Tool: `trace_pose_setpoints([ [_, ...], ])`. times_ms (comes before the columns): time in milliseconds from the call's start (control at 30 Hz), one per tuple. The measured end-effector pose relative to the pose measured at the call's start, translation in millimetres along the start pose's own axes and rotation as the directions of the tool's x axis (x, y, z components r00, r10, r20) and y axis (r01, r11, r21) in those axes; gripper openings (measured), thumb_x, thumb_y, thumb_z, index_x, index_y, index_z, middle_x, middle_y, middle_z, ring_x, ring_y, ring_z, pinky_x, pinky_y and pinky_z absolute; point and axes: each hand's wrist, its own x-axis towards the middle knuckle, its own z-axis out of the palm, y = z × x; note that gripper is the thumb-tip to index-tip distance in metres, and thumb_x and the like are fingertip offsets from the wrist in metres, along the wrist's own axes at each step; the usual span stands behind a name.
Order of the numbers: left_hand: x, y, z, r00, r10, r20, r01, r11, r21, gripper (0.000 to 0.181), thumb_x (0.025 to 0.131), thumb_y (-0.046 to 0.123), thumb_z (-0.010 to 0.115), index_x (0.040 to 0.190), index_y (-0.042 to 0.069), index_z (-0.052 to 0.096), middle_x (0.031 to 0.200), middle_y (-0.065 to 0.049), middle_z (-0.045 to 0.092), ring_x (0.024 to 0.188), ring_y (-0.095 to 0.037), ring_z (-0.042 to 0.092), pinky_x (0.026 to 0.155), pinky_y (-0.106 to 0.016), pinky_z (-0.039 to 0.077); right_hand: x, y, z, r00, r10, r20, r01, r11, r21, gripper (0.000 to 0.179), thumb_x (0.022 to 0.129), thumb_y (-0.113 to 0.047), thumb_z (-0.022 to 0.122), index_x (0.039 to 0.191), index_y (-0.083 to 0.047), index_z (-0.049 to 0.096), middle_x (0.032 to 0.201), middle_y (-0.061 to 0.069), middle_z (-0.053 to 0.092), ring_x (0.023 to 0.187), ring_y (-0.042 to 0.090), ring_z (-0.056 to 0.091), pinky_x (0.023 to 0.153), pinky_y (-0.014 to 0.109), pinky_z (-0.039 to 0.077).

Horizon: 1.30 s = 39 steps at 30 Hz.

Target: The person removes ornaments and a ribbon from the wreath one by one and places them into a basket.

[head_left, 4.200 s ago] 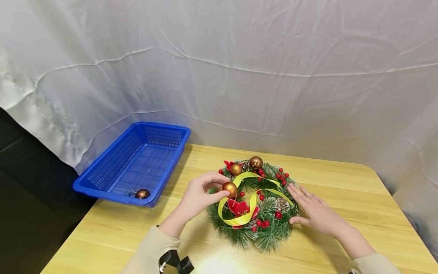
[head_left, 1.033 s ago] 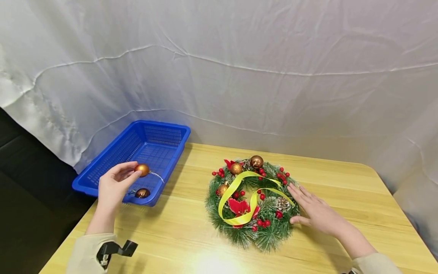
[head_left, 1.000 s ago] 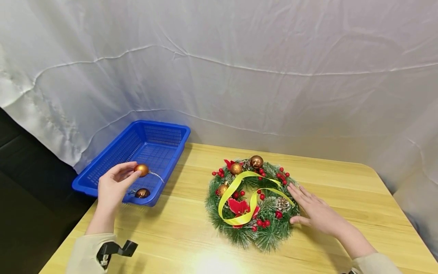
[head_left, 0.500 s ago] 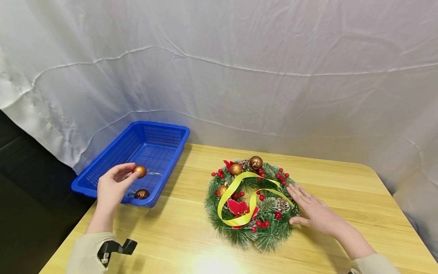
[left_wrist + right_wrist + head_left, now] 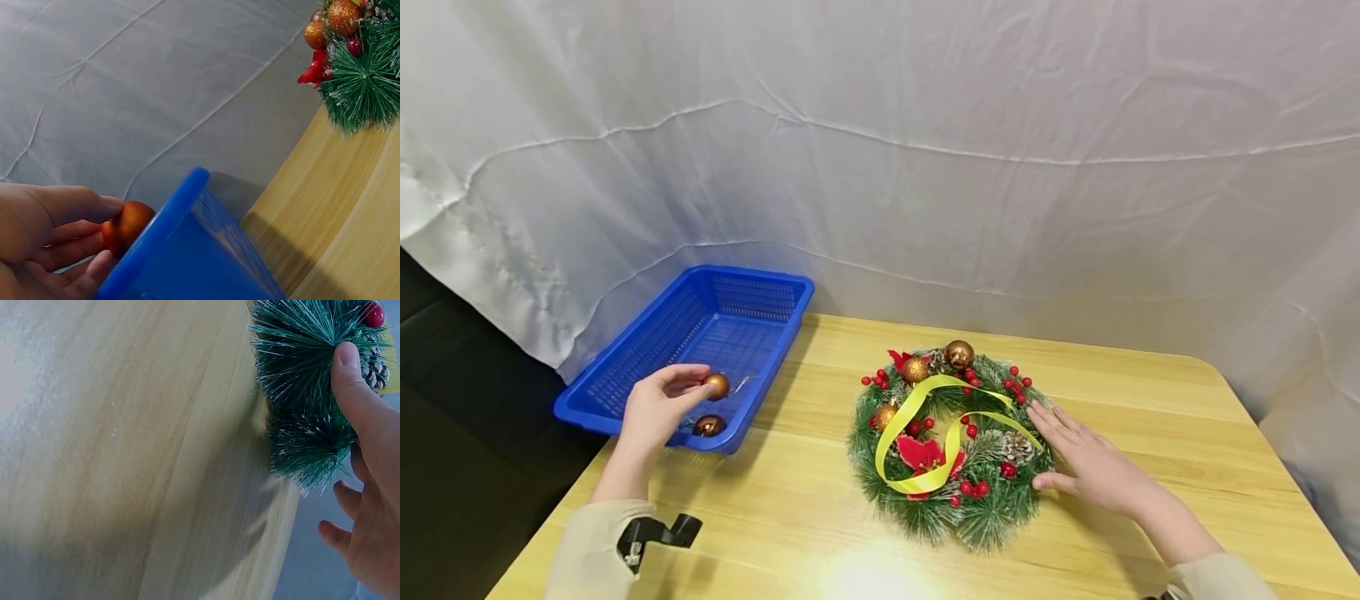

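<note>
Hands well apart. Left hand (image 5: pixel 655 408) pinches a matte orange bauble (image 5: pixel 717 385) between thumb and fingertips. Right hand (image 5: pixel 1086 462) holds nothing; it rests spread on the right edge of the pine wreath (image 5: pixel 988 450), thumb on the needles.

Key relation: the orange bauble is at the near end of the blue basket (image 5: pixel 752 296), just right of the left fingers, within the rim outline seen from above. The left wrist view puts it right beside the rim, partly hidden by it; can't tell whether it touches rim or floor. Bauble is round, so no long axis, but its pale cord (image 5: pixel 742 383) trails right and far. Basket's long axis runs near-left to far-right. Left hand is by far the nearer one; right is across the table (image 5: pixel 820 525) at the wreath.

Further out: shiny brown bauble (image 5: pixel 709 425) lies in the basket, just near of the held one. Yellow ribbon (image 5: pixel 912 407) loops over the wreath. Grey curtain (image 5: pixel 880 200) behind.

Diff: 4.2 s ago the orange bauble is over the wreath's left side; now it's at the basket. Versus 0.5 s ago, only a slight shift right and near. Right hand unchanged.
</note>
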Motion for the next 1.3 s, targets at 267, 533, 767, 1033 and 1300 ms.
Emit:
trace_pose_setpoints([
  [267, 3.4, -4.5, -1.9, 0.995, -0.029, 0.095, 0.026, 0.999, 0.025, 0.048, 0.085, 0.032, 0.074, 0.118, -0.001, 0.063, 0.110, -0.018, 0.066, 0.086, 0.001, 0.059, 0.074, -0.012, 0.047, 1.8, 0.6, 0.5, 1.000, -0.001, 0.014, 0.001, 1.000, -0.002, 0.093, 0.084, -0.059, 0.058, 0.153, -0.011, 0.018, 0.157, 0.012, 0.015, 0.139, 0.043, 0.017, 0.106, 0.065, 0.019],
  [533, 11.3, -1.6, -4.6, 0.987, -0.057, 0.147, 0.049, 0.997, 0.057, 0.049, 0.087, 0.035, 0.071, 0.121, 0.001, 0.062, 0.115, -0.017, 0.065, 0.090, 0.000, 0.058, 0.081, -0.022, 0.047, 2.9, -0.2, -0.2, 1.000, -0.006, 0.012, 0.006, 1.000, 0.001, 0.093, 0.084, -0.058, 0.057, 0.153, -0.011, 0.017, 0.157, 0.013, 0.014, 0.138, 0.043, 0.017, 0.105, 0.066, 0.019],
  [767, 19.8, -0.5, 1.0, 0.982, -0.068, 0.177, 0.065, 0.998, 0.026, 0.052, 0.086, 0.035, 0.072, 0.123, -0.001, 0.060, 0.118, -0.020, 0.063, 0.106, -0.027, 0.060, 0.094, -0.044, 0.043, 2.3, 0.9, -0.9, 1.000, -0.006, 0.015, 0.006, 1.000, -0.007, 0.093, 0.084, -0.057, 0.058, 0.153, -0.011, 0.017, 0.157, 0.013, 0.014, 0.138, 0.044, 0.017, 0.106, 0.065, 0.019],
  [1033, 19.2, -4.0, 4.0, 0.989, -0.067, 0.134, 0.071, 0.997, -0.027, 0.047, 0.091, 0.024, 0.067, 0.126, -0.005, 0.056, 0.120, -0.024, 0.060, 0.088, 0.006, 0.056, 0.083, -0.019, 0.046, 1.6, -1.0, -3.9, 1.000, -0.005, 0.017, 0.005, 1.000, -0.007, 0.093, 0.085, -0.058, 0.057, 0.153, -0.010, 0.016, 0.157, 0.014, 0.014, 0.137, 0.046, 0.020, 0.105, 0.066, 0.020],
  [1300, 16.6, 2.9, 6.6, 0.998, -0.052, 0.026, 0.054, 0.993, -0.110, 0.046, 0.088, 0.029, 0.070, 0.122, -0.001, 0.059, 0.109, -0.004, 0.064, 0.091, 0.002, 0.056, 0.080, -0.013, 0.045, 0.9, -1.2, -3.4, 1.000, 0.007, 0.026, -0.007, 1.000, -0.002, 0.093, 0.085, -0.059, 0.055, 0.153, -0.011, 0.016, 0.157, 0.013, 0.013, 0.137, 0.046, 0.019, 0.106, 0.066, 0.019],
])
